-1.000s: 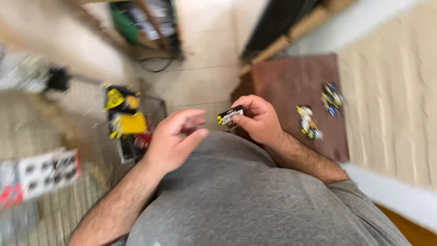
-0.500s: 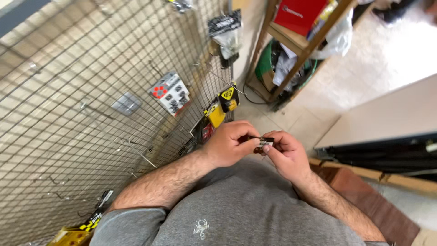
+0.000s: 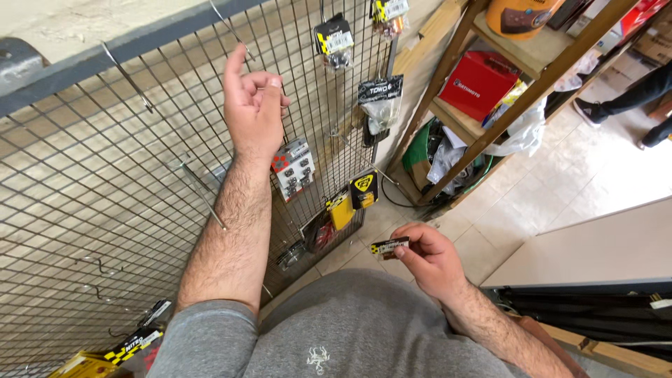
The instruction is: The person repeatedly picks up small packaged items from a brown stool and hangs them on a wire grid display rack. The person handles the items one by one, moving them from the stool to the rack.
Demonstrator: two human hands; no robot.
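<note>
My left hand point(image 3: 253, 105) is raised against a wire mesh display panel point(image 3: 84, 182), fingers loosely curled with the index finger up near a bare metal hook point(image 3: 231, 31). It holds nothing. My right hand point(image 3: 427, 260) is low, in front of my grey shirt, and pinches a small yellow and black packet point(image 3: 389, 246) between thumb and fingers. Several packaged items hang on the mesh: a card of small black parts point(image 3: 292, 166) right of my left wrist, and yellow and black packets point(image 3: 353, 197) lower down.
A wooden shelf unit point(image 3: 521, 77) stands to the right of the mesh with a red box point(image 3: 479, 82) and bags on it. A pale counter point(image 3: 595, 248) lies at right. Another person's legs point(image 3: 640, 98) show at far right on the tiled floor.
My hands were together at my waist on the small packet. The left hand has let go and risen to the mesh near a hook; the right keeps the packet.
</note>
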